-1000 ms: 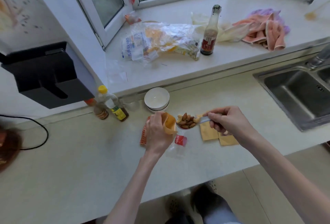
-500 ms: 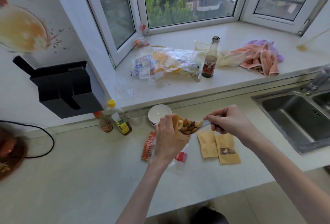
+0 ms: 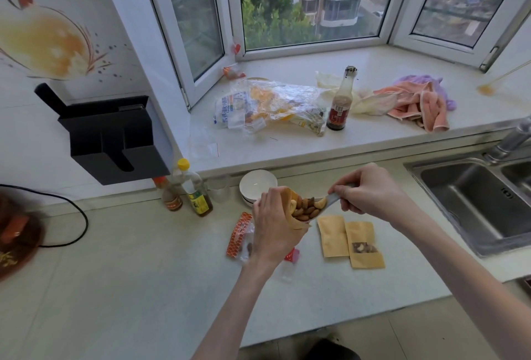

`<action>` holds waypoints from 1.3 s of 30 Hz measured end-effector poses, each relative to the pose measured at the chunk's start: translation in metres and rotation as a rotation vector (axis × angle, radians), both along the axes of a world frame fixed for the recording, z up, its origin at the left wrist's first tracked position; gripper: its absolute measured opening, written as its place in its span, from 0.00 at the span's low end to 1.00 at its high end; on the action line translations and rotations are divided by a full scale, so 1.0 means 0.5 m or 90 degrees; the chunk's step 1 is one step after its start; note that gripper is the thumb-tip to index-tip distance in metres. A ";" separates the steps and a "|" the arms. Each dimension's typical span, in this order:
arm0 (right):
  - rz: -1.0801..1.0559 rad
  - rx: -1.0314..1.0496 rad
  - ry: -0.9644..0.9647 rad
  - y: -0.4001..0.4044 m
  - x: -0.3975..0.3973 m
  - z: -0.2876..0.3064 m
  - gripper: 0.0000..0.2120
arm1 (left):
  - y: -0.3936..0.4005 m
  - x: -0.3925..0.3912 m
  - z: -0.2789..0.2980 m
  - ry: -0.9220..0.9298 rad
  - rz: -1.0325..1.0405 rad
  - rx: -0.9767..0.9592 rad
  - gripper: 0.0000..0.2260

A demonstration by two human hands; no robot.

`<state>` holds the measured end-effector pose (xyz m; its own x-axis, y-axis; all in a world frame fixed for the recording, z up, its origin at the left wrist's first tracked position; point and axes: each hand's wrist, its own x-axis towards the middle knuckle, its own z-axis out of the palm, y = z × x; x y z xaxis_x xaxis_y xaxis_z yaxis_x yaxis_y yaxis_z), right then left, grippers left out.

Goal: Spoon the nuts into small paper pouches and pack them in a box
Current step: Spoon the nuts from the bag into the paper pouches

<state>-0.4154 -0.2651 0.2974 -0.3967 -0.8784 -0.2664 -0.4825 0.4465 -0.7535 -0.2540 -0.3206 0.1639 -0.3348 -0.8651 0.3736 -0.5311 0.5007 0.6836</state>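
The surface is cut off at the lower frame edge; at centre, the left hand grips and mostly hides an open pouch; the right hand pinches a spoon, its nuts at the pouch mouth

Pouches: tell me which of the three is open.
The pouch held up in the left hand, its mouth taking the spoon of nuts. The other two lie flat on the counter.

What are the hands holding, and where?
Left hand grips the open paper pouch by its side; right hand pinches the spoon handle's end.
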 end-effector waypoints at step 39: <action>0.096 -0.131 0.262 0.032 0.060 0.043 0.10 | 0.035 0.038 -0.028 0.052 -0.012 0.149 0.31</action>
<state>-0.3855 -0.2489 0.3189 -0.2973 -0.9521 0.0719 -0.8068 0.2102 -0.5522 -0.2350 -0.3031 0.1501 -0.3284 -0.9252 0.1900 -0.4617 0.3327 0.8222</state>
